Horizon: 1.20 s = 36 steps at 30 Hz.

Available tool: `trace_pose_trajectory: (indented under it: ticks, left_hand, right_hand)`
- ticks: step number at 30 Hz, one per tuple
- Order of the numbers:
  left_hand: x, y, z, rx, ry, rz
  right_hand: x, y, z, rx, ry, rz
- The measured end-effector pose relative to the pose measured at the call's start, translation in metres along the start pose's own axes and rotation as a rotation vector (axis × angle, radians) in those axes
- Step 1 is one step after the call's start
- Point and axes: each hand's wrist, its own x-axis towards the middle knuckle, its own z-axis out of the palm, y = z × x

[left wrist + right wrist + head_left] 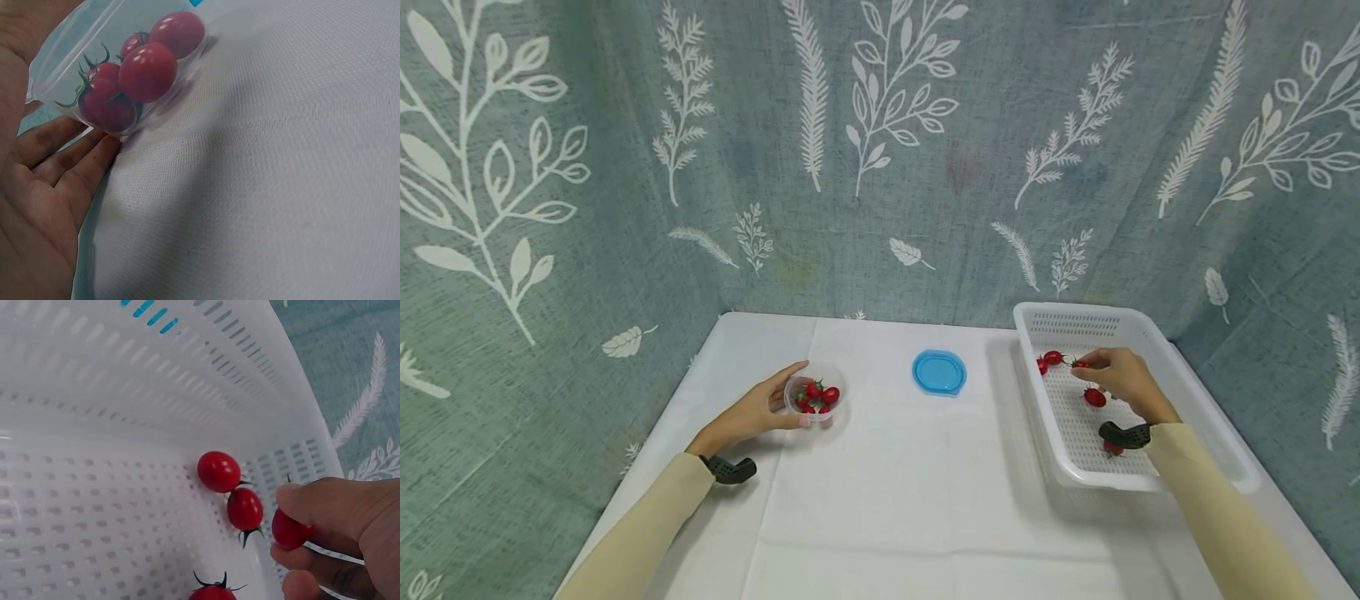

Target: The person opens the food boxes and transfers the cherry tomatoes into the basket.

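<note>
On the left of the table, my left hand point(748, 417) holds a clear plastic container point(841, 388) between thumb and fingers. Several red cherry tomatoes point(148, 72) with green stems sit inside it. Over at the right, my right hand point(1123, 382) reaches into a white perforated basket point(1069, 417). Its thumb and fingers pinch one cherry tomato point(291, 530), partly covered by the thumb. Two tomatoes point(244, 509) touch each other close to that hand. Another tomato point(1095, 397) lies on the basket floor, and one more point(1113, 448) is partly hidden below the right wrist.
A round blue lid point(939, 372) lies flat on the white tablecloth point(880, 492) between container and basket. Behind the table hangs a grey-green leaf-patterned curtain point(865, 250). The basket's raised walls surround the right hand.
</note>
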Motion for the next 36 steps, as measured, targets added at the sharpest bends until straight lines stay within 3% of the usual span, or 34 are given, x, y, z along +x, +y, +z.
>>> trace_pose_trajectory:
  ticks: [12, 17, 23, 36]
  left_hand:
    - [-0.001, 0.001, 0.001, 0.000, 0.007, 0.011]
    - [0.000, 0.001, 0.001, 0.007, 0.001, 0.001]
    - [0.002, 0.003, -0.002, 0.022, 0.007, -0.016]
    - [0.001, 0.000, 0.001, 0.029, 0.005, 0.019]
  right_hand:
    - [-0.002, 0.001, 0.000, 0.004, 0.043, 0.049]
    - [-0.005, -0.004, 0.003, 0.007, 0.065, 0.006]
    - [-0.004, -0.025, 0.008, 0.000, 0.096, -0.066]
    - [0.001, -0.070, 0.032, -0.018, 0.076, -0.185]
